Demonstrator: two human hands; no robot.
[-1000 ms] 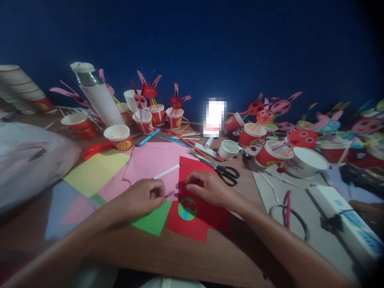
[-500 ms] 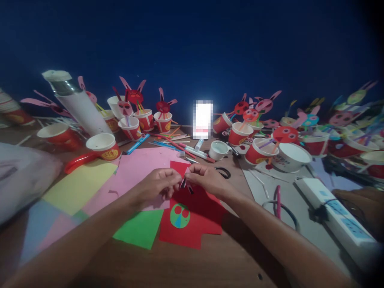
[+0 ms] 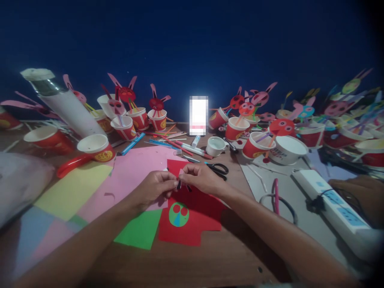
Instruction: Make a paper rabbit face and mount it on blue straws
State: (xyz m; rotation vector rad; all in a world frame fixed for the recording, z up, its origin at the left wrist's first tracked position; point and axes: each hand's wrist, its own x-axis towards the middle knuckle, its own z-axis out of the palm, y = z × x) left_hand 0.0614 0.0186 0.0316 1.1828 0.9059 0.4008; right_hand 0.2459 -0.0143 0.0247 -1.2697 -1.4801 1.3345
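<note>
My left hand (image 3: 157, 186) is closed in a pinch, its fingertips at a small dark strip of paper. A small white bit shows just above its knuckles. Close beside it, my right hand (image 3: 201, 179) pinches a small pink-and-black paper piece (image 3: 181, 172), whose lower part is partly hidden by the fingers. Both hands are over a red paper sheet (image 3: 207, 218). Lower on that sheet lies a green paper circle (image 3: 179, 221) with two red dots and a blue triangle, like a face. Black-handled scissors (image 3: 220, 170) lie just beyond my right hand.
Pink (image 3: 135, 160), yellow (image 3: 75, 192) and green (image 3: 139, 228) sheets lie to the left. Red paper cups (image 3: 157, 120) with paper animal heads on straws line the back. A white mug (image 3: 216, 147) stands mid-table. A power strip (image 3: 336, 212) lies right; another person's hand (image 3: 357, 192) is beyond it.
My left fingers have closed in toward the small paper piece at my right fingertips. The whole view has shifted slightly, and more of the scissors shows.
</note>
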